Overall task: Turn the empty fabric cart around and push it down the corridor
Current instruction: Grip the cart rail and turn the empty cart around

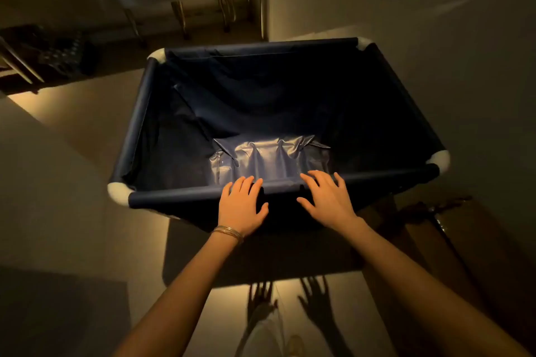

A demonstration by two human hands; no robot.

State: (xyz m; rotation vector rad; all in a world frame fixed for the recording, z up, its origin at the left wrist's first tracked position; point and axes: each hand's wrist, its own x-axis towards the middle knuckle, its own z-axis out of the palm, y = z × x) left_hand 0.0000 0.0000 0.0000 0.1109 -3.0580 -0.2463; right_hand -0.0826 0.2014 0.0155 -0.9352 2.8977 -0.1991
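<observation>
- Head view: a dark blue fabric cart (278, 113) stands on the pale floor (72, 182), filling the middle of the frame, its open top facing the camera.
- White corner joints (118, 191) cap the four corners of its rim, and the fabric-sleeved near rail (179, 195) runs across just in front of the person.
- Inside, the cart holds no load; a shiny, crinkled plastic patch (269, 158) lies against the near inner wall.
- The left hand (242, 206) lies on the near rail, fingers (246, 182) spread and lying over the top, not clenched around it.
- The right hand (327, 197) rests on the same rail just beside it, fingers (316, 178) likewise splayed and loose.
- Thin bracelets (227, 232) circle the left wrist.
- Beyond the cart, metal legs (179, 19) of furniture stand against the far wall.
- Hand shadows (316, 298) fall on the floor below.
</observation>
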